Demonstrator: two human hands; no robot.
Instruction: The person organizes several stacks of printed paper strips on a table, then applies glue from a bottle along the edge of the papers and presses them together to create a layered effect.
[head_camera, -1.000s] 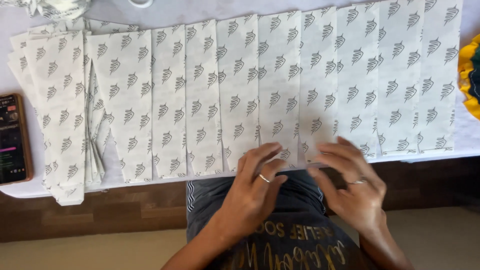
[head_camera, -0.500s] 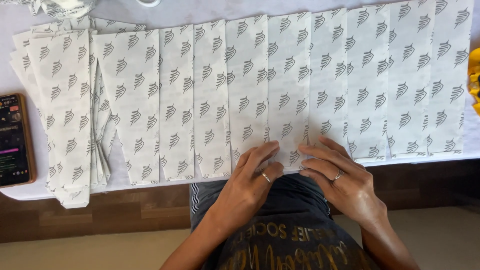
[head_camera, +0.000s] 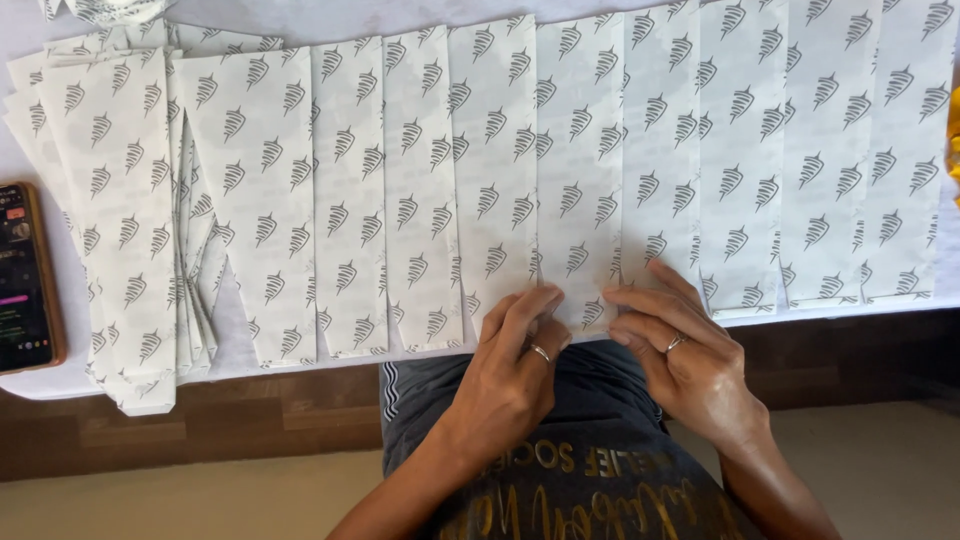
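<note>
There is a single view, from a camera worn on the person's head. It looks steeply down, almost straight onto the near part of the tabletop (head_camera: 300, 20) and the person's own lap below it. The far side of the tabletop lies toward the top of the frame, the person's body toward the bottom. The camera sits close: a row of printed paper sheets (head_camera: 580, 150) fills nearly the whole width, and a phone (head_camera: 25, 280) is cut off at the left border. With no second view, nothing is shared between cameras.
</note>
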